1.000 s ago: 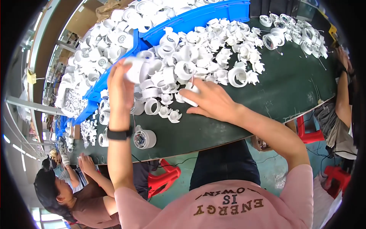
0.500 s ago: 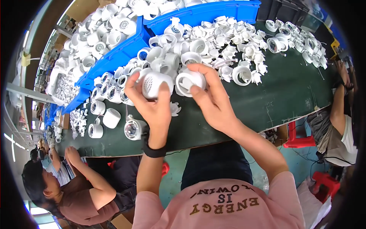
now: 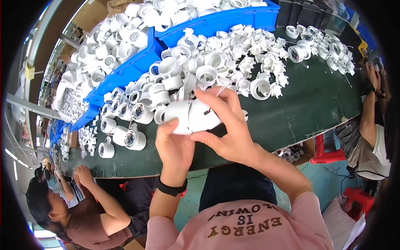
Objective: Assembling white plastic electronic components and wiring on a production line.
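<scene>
My left hand [image 3: 173, 143] grips a white plastic cup-shaped housing [image 3: 176, 113] between thumb and fingers, above the near side of the table. My right hand [image 3: 229, 131] closes around a second white rounded part [image 3: 203, 119] with a small dark slot. The two parts meet end to end, with a thin seam between them. A thin pale wire [image 3: 221, 92] sticks up by my right fingers. Just beyond my hands lie loose white rings [image 3: 207, 75] and cups. To the left stand several white round units with clear, lens-like fronts [image 3: 135, 140].
Blue bins [image 3: 216, 25] heaped with white housings line the far side. Small white petal-shaped pieces [image 3: 266, 62] are piled on the dark green table [image 3: 300, 108]. More units [image 3: 298, 54] lie far right. A co-worker [image 3: 89, 208] sits at left, another person's arm [image 3: 372, 108] at right.
The two white parts, held apart before, are now joined end to end. Both hands have come lower and closer together, and the perforated end has turned out of sight.
</scene>
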Demonstrator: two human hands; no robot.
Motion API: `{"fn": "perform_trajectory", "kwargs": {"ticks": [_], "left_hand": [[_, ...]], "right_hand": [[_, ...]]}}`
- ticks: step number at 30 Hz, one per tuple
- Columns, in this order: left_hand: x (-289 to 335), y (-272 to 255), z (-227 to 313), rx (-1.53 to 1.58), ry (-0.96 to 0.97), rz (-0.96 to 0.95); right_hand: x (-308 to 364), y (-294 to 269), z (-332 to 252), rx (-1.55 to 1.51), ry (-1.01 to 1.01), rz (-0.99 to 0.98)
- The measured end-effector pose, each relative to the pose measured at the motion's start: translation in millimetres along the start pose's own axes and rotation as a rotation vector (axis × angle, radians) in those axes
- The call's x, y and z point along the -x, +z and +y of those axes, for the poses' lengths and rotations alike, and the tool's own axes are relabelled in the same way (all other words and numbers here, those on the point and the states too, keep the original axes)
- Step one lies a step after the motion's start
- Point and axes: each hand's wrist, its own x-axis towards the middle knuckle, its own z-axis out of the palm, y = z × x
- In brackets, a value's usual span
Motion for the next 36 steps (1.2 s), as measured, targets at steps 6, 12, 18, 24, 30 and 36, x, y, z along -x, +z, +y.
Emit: {"fn": "perform_trajectory", "kwargs": {"ticks": [6,12,18,24,30,36], "left_hand": [[8.4,1.7,-0.3,-0.351,-0.239,0.021],[30.2,5.5,-8.4,-0.043,-0.265,-0.007],[37.6,0.0,-13.0,-0.115,-0.154,-0.046],[39.2,-1.2,-12.4,-0.304,-0.154,0.008],[49.0,-4.1,-20.5,-0.547,0.273,-0.225],[44.2,-19.6,-21.6,-0.694,0.48,-0.351]], "right_hand": [[4.3,-19.7,-3.4,0.124,-0.109,-0.147],[20.0,-13.9,-9.2,0.095,-0.279,-0.073],[30.9,-24.0,-8.9,-0.252,-0.136,-0.078],[19.5,-51.7,-22.4,-0.044,-0.044,-0.419],[29.5,-52.3,-25.1,-0.047,0.088,-0.276],[30.0,-43.6,-30.0,-0.132,0.158,-0.229]]}}
